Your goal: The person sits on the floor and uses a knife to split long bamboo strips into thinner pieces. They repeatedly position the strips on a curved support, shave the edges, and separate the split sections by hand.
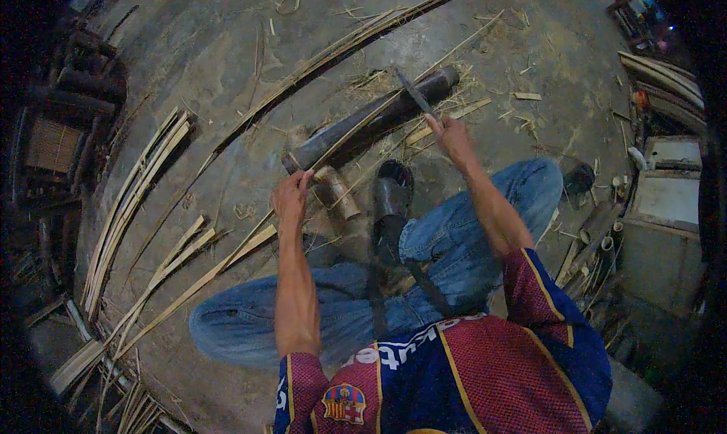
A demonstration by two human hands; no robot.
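My left hand (291, 198) is closed on a long thin bamboo strip (352, 133). The strip slants up and right along a thick dark log (356, 131) and extends past the log's far end. In my right hand (454, 141) is a knife (413, 93), its blade pointing up and left. The blade lies across the strip near the right part of the log; whether it cuts in cannot be made out. Under the log's left part lies a short round wooden piece (338, 194).
Long split strips (303, 74) cross the floor beyond the log, with another bundle (140, 207) at left. Shavings (522, 120) litter the concrete right of the log. My dark shoe (394, 192) rests close below it. Cut bamboo tubes (606, 241) and a pale box (666, 199) stand at right.
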